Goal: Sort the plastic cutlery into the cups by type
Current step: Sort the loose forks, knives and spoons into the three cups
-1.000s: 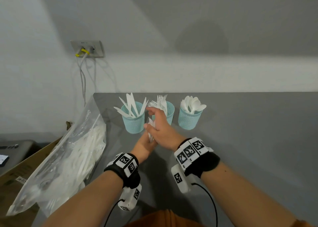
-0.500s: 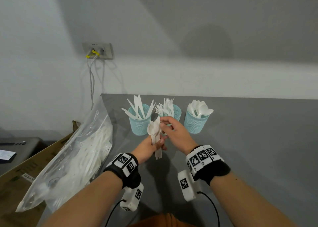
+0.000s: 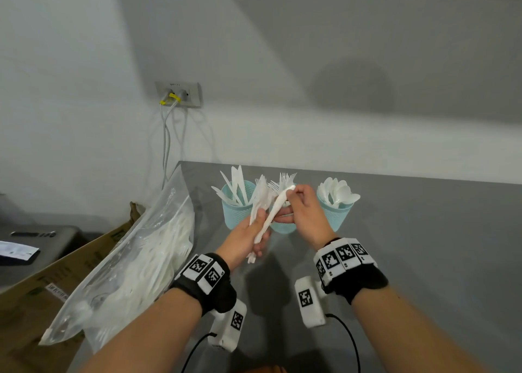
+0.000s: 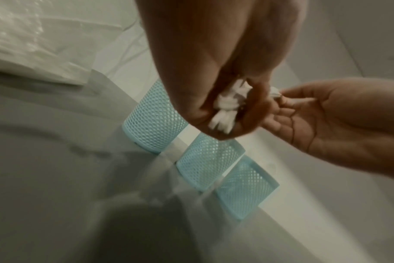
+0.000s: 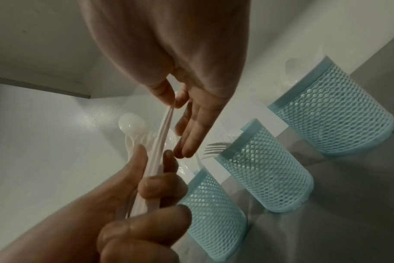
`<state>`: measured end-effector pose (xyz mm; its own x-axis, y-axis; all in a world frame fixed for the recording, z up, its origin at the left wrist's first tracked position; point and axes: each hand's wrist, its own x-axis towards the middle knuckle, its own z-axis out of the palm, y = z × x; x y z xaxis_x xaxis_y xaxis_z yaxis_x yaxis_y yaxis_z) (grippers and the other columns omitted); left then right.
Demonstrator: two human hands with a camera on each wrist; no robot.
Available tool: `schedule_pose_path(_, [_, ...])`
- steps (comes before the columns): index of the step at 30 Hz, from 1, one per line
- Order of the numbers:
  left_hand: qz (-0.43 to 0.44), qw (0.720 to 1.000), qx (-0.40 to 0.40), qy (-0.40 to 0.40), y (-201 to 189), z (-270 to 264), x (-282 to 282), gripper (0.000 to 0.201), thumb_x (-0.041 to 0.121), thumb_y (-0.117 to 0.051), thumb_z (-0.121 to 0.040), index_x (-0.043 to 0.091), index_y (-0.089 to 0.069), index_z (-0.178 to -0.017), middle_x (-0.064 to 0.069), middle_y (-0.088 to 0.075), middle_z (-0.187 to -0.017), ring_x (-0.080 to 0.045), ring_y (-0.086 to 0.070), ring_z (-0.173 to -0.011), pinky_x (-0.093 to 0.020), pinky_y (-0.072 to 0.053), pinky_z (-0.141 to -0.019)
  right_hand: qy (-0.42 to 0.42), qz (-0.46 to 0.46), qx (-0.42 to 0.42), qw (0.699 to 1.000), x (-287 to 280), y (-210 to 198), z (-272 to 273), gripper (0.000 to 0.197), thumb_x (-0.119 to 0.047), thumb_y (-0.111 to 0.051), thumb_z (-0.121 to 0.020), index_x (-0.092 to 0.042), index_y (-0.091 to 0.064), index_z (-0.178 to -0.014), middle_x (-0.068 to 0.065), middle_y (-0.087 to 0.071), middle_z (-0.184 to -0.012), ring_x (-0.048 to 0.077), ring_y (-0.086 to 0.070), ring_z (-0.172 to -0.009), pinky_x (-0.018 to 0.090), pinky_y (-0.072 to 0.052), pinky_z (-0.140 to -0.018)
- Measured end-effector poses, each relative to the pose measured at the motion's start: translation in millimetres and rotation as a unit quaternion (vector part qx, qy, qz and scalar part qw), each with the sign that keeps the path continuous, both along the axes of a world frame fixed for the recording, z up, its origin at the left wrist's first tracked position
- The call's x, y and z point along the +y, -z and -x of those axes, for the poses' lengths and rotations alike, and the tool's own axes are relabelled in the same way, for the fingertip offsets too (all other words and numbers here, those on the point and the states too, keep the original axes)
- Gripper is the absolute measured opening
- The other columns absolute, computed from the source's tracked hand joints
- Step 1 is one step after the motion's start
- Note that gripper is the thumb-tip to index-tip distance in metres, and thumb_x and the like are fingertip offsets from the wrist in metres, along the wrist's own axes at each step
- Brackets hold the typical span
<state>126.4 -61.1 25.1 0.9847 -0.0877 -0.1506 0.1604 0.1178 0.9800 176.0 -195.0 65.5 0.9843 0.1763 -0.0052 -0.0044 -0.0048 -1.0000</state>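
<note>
The right hand (image 3: pixel 303 214) pinches the bowl end of a spoon (image 3: pixel 275 213) slanting down-left into the bundle (image 3: pixel 258 203) gripped by the left hand (image 3: pixel 245 238); the spoon cup (image 3: pixel 334 214) stands just right.

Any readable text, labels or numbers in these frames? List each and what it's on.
None can be read for certain.
Cardboard box: a white sticker and dark print, too blurred to read.
Wall socket plate: a small marking along its top, too small to read.
Wristbands: black and white square code markers, no letters legible.
Paper on the grey case: print too faint to read.
</note>
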Motion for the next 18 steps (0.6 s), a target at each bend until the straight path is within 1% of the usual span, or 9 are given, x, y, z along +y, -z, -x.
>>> schedule_pose_path(3, [0.008, 0.999, -0.008, -0.030, -6, -2, 3, 0.036, 0.048, -0.041, -0.097, 0.015, -0.047, -0.083, 0.002, -0.045, -0.065, -0.006, -0.030, -0.044, -0.018, -0.028, -0.042, 0.013, 0.017, -0.004, 1.000, 3, -2, 1, 0.010, -0.018, -0.042, -0.100, -0.010, -0.042, -0.106, 0.010, -0.057, -0.095, 0.016, -0.060, -0.064, 0.024, -0.053, -0.054])
schedule_pose_path(5, [0.006, 0.999, -0.019, -0.034, -10, -4, 4, 0.033, 0.045, -0.042, -0.097, 0.015, -0.047, -0.085, 0.002, -0.047, -0.065, -0.006, -0.028, -0.043, -0.018, -0.025, -0.041, -0.010, 0.068, -0.014, 0.998, 7, 0, 2, 0.017, -0.022, -0.050, -0.097, -0.010, -0.047, -0.108, 0.006, -0.056, -0.092, 0.014, -0.055, -0.064, 0.025, -0.049, -0.057])
schedule_pose_path(7, [-0.001, 0.999, -0.035, -0.040, -14, -4, 6, 0.032, 0.043, -0.040, -0.098, 0.013, -0.048, -0.089, 0.001, -0.048, -0.064, -0.007, -0.029, -0.042, -0.019, -0.025, -0.041, -0.046, 0.114, -0.026, 0.992, 12, 1, 4, 0.021, -0.026, -0.054, -0.095, -0.009, -0.051, -0.108, 0.001, -0.054, -0.084, 0.012, -0.052, -0.063, 0.026, -0.046, -0.060])
schedule_pose_path(9, [-0.024, 0.997, -0.046, -0.061, -15, -6, 10, 0.034, 0.043, -0.037, -0.099, 0.013, -0.052, -0.093, 0.001, -0.054, -0.064, -0.008, -0.034, -0.041, -0.019, -0.029, -0.040, -0.059, 0.120, -0.034, 0.990, 17, -3, 3, 0.019, -0.027, -0.052, -0.096, -0.010, -0.051, -0.104, -0.001, -0.051, -0.078, 0.010, -0.050, -0.061, 0.025, -0.044, -0.058])
schedule_pose_path(12, [-0.035, 0.991, -0.029, -0.125, -17, -5, 22, 0.034, 0.041, -0.038, -0.099, 0.010, -0.053, -0.101, -0.003, -0.063, -0.075, -0.012, -0.052, -0.045, -0.023, -0.045, -0.042, -0.054, 0.105, -0.058, 0.991, 19, -22, -7, 0.012, -0.024, -0.046, -0.099, -0.011, -0.046, -0.099, 0.000, -0.051, -0.074, 0.011, -0.050, -0.057, 0.020, -0.045, -0.054])
schedule_pose_path(13, [-0.021, 0.990, -0.025, -0.139, -17, -4, 27, 0.032, 0.039, -0.038, -0.100, 0.010, -0.052, -0.102, -0.004, -0.063, -0.079, -0.013, -0.056, -0.048, -0.023, -0.048, -0.044, -0.042, 0.093, -0.065, 0.993, 19, -30, -12, 0.012, -0.023, -0.045, -0.099, -0.011, -0.045, -0.100, 0.001, -0.051, -0.075, 0.012, -0.051, -0.058, 0.021, -0.046, -0.055])
schedule_pose_path(15, [-0.017, 0.987, -0.030, -0.159, -17, -3, 39, 0.030, 0.036, -0.037, -0.101, 0.011, -0.052, -0.099, -0.003, -0.061, -0.081, -0.011, -0.056, -0.051, -0.022, -0.048, -0.044, 0.003, 0.081, -0.095, 0.992, 20, -44, -24, 0.011, -0.022, -0.043, -0.100, -0.011, -0.045, -0.102, 0.004, -0.052, -0.079, 0.015, -0.054, -0.062, 0.026, -0.051, -0.060])
schedule_pose_path(16, [-0.025, 0.985, -0.034, -0.167, -17, -3, 44, 0.029, 0.036, -0.037, -0.101, 0.012, -0.052, -0.097, -0.002, -0.060, -0.078, -0.009, -0.053, -0.050, -0.020, -0.044, -0.042, 0.023, 0.085, -0.116, 0.989, 22, -49, -30, 0.011, -0.022, -0.042, -0.100, -0.012, -0.045, -0.103, 0.004, -0.052, -0.082, 0.017, -0.055, -0.065, 0.030, -0.053, -0.064])
schedule_pose_path(18, [-0.013, 0.985, -0.039, -0.165, -18, -4, 52, 0.028, 0.038, -0.037, -0.100, 0.015, -0.052, -0.095, -0.001, -0.050, -0.068, -0.008, -0.040, -0.046, -0.018, -0.034, -0.040, 0.037, 0.103, -0.142, 0.984, 30, -54, -40, 0.010, -0.022, -0.041, -0.100, -0.013, -0.045, -0.102, 0.003, -0.052, -0.086, 0.021, -0.058, -0.071, 0.037, -0.055, -0.072])
